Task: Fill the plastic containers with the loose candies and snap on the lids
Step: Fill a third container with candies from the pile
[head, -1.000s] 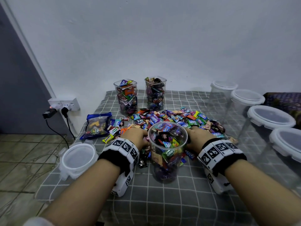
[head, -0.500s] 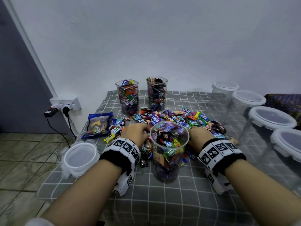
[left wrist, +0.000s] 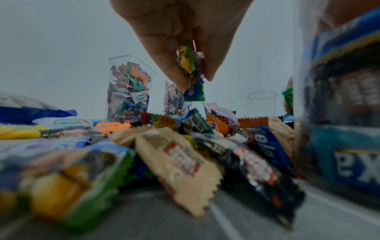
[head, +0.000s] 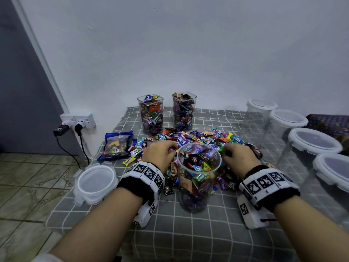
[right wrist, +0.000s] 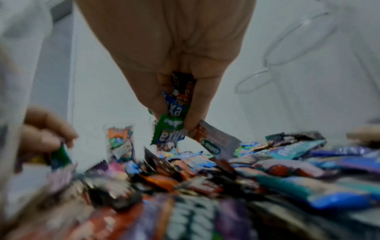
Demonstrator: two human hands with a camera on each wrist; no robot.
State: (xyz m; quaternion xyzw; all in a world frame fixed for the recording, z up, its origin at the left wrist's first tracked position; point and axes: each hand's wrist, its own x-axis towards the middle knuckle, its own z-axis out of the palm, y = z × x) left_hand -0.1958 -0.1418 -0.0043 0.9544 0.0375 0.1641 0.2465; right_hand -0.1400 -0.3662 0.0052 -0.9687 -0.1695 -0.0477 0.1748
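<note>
Two hands work at the near middle of the desk [head: 188, 235], which wears a grey checked cloth. Between them we see the open container [head: 198, 178] standing upright, nearly full of wrapped candies, no lid on it. Our left hand [head: 160, 153] sits just beside its left rim, grip pinching a few wrappers [left wrist: 190, 65] between thumb and fingertips. Our right hand [head: 238, 155] sits just beside the right rim, grip pinching a small bunch of candies [right wrist: 174, 123], green and blue wrappers showing. Both hover low over the loose candy pile [head: 198, 138] spread across the desk middle behind the container. Loose lid [head: 95, 181] lies at the left edge, partly overhanging. Blue candy bag [head: 116, 146] lies farther along the left side. Two filled containers [head: 151, 116] stand lidless toward the far edge. Four lidded empty containers [head: 315, 140] line the right edge. Wall socket [head: 77, 121] beyond the desk's left side, two plugs in it.
</note>
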